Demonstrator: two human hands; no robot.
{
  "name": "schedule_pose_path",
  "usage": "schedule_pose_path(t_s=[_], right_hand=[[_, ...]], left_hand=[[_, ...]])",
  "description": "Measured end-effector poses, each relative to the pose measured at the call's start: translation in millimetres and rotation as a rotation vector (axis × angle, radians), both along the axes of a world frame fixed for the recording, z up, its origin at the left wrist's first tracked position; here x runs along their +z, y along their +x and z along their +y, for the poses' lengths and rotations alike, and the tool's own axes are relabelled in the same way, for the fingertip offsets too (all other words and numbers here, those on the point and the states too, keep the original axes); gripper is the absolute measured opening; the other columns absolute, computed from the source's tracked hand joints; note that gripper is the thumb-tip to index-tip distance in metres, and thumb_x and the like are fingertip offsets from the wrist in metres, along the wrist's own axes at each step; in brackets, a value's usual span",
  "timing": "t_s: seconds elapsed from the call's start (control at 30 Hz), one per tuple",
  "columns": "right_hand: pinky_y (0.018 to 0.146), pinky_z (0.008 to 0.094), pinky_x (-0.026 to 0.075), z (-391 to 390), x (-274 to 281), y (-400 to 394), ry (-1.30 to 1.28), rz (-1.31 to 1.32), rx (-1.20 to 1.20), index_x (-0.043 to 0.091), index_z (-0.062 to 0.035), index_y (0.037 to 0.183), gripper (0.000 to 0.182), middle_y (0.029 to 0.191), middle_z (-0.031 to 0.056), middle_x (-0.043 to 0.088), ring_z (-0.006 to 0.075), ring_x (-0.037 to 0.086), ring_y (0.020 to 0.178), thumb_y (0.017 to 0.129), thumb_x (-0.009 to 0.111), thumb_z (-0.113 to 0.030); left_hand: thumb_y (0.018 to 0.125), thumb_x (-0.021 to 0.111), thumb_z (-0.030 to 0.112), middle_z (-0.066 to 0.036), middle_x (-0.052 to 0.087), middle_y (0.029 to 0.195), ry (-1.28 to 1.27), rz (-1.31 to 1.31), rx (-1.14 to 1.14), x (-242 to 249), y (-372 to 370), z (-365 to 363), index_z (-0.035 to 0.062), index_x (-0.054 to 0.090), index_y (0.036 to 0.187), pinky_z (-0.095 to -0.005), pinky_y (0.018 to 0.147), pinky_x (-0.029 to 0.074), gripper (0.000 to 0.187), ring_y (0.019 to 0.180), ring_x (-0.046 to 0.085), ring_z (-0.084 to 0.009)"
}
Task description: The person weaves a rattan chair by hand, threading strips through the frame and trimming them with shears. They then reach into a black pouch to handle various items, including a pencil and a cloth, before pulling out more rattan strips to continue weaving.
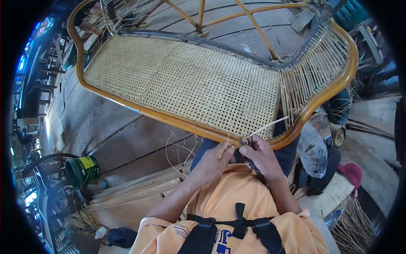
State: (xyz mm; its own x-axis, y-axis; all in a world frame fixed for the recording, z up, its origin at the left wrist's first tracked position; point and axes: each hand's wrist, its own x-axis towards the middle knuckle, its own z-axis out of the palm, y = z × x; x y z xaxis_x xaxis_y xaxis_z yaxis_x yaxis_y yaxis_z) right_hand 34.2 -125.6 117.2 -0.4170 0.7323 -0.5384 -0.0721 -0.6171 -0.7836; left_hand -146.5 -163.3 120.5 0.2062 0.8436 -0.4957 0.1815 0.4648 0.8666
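A rattan bench frame (169,119) with a woven cane panel (211,91) lies across my lap. My left hand (215,161) is closed at the panel's near edge, with thumb and forefinger pinching a thin cane strand (228,139). Close beside it, my right hand (263,157) is wrapped round a small dark metal tool that looks like pliers (245,141). Its dark handle shows below the fingers, but its jaws are too small to make out. A pale cane strip (270,125) sticks out from the tool's head towards the upper right, over the panel.
Slim rattan strands (311,63) wrap the bench's right end. A green bucket (82,171) stands at left, near wooden boards (135,192). At right are a clear plastic bag (313,150), a red cap (350,174) and a bundle of thin sticks (355,224).
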Motion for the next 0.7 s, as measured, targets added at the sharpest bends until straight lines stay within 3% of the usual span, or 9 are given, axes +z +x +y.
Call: schedule_pose_path(t_s=[0.03, 0.13, 0.23, 0.37, 0.47, 0.53, 0.63, 0.67, 0.7], right_hand=[[0.043, 0.0189, 0.038, 0.4, 0.1, 0.7, -0.001, 0.015, 0.003, 0.052, -0.0023, 0.092, 0.026, 0.068, 0.0004, 0.054, 0.0050, 0.047, 0.051, 0.085, 0.067, -0.022], [0.043, 0.0190, 0.037, -0.3, -1.6, 4.6, -0.042, 0.054, 0.019, 0.053, -0.0022, 0.092, 0.026, 0.068, 0.0012, 0.054, 0.0053, 0.047, 0.050, 0.084, 0.067, -0.023], [0.042, 0.0193, 0.036, 8.2, -4.0, 10.8, -0.072, 0.151, -0.029, 0.053, -0.0024, 0.092, 0.026, 0.067, 0.0012, 0.053, 0.0057, 0.047, 0.049, 0.084, 0.067, -0.022], [0.042, 0.0197, 0.036, 11.3, -0.4, 6.4, -0.069, 0.186, 0.047, 0.054, -0.0035, 0.094, 0.020, 0.064, 0.0001, 0.051, 0.0058, 0.046, 0.049, 0.086, 0.064, -0.020], [0.042, 0.0197, 0.037, 36.5, 13.9, 26.7, -0.002, 0.049, -0.146, 0.055, -0.0038, 0.095, 0.016, 0.065, 0.0001, 0.051, 0.0060, 0.047, 0.049, 0.087, 0.062, -0.016], [0.042, 0.0199, 0.038, 60.8, 13.8, 65.4, 0.097, 0.030, -0.494, 0.056, -0.0048, 0.097, 0.012, 0.066, 0.0000, 0.052, 0.0067, 0.048, 0.049, 0.087, 0.059, -0.011], [0.043, 0.0194, 0.039, 45.2, 14.5, 65.6, 0.110, -0.012, -0.145, 0.057, -0.0057, 0.100, 0.016, 0.066, -0.0014, 0.052, 0.0059, 0.049, 0.051, 0.084, 0.060, -0.007], [0.048, 0.0183, 0.041, 30.2, 28.1, 46.1, -0.042, -0.143, 0.066, 0.055, -0.0045, 0.109, 0.029, 0.072, -0.0019, 0.054, 0.0043, 0.049, 0.056, 0.081, 0.065, -0.006], [0.054, 0.0185, 0.043, 20.5, 31.5, 27.7, 0.069, -0.109, 0.244, 0.052, -0.0019, 0.117, 0.042, 0.081, -0.0001, 0.055, 0.0043, 0.049, 0.064, 0.080, 0.069, -0.008]], left_hand=[[0.096, 0.047, 0.019, -0.014, 0.062, 0.089, -0.094, -0.035, -0.027, 3.9, 4.8, 4.9, 0.0012, 0.055, 0.111, -0.0302, 0.075, 0.046, 0.025, 0.080, 0.058, -0.0180], [0.095, 0.048, 0.018, -0.009, 0.059, 0.080, 0.140, -0.062, 0.096, -26.9, 10.6, -10.3, 0.0014, 0.056, 0.108, -0.0279, 0.068, 0.044, 0.023, 0.073, 0.052, -0.0118], [0.094, 0.049, 0.016, 0.000, 0.053, 0.075, 0.081, 0.121, 0.027, -4.1, -7.6, -22.4, -0.0013, 0.057, 0.095, -0.0232, 0.062, 0.042, 0.019, 0.069, 0.047, -0.0062], [0.094, 0.050, 0.017, 0.001, 0.053, 0.075, 0.006, 0.131, 0.058, 4.4, -35.2, -53.4, 0.0002, 0.059, 0.091, -0.0217, 0.062, 0.041, 0.019, 0.069, 0.047, -0.0048], [0.094, 0.050, 0.017, 0.001, 0.054, 0.073, -0.093, 0.196, 0.116, 2.2, -67.8, -75.0, 0.0014, 0.059, 0.092, -0.0213, 0.058, 0.040, 0.018, 0.066, 0.047, -0.0048], [0.093, 0.052, 0.018, 0.000, 0.057, 0.073, -0.285, 0.241, 0.220, -1.3, -89.3, -89.0, 0.0015, 0.059, 0.097, -0.0225, 0.058, 0.040, 0.018, 0.065, 0.047, -0.0058], [0.094, 0.051, 0.018, 0.003, 0.048, 0.067, -0.169, -0.083, 0.504, -7.8, -72.7, -71.5, 0.0046, 0.058, 0.097, -0.0186, 0.049, 0.032, 0.015, 0.056, 0.040, -0.0035], [0.095, 0.051, 0.020, 0.004, 0.045, 0.065, -0.107, -0.165, 0.554, -6.5, -54.1, -57.2, 0.0046, 0.057, 0.096, -0.0188, 0.047, 0.030, 0.016, 0.052, 0.037, -0.0038], [0.095, 0.050, 0.018, 0.003, 0.048, 0.067, -0.075, -0.107, 0.513, -1.7, -35.5, -42.9, 0.0037, 0.057, 0.096, -0.0190, 0.049, 0.034, 0.015, 0.055, 0.041, -0.0036]])
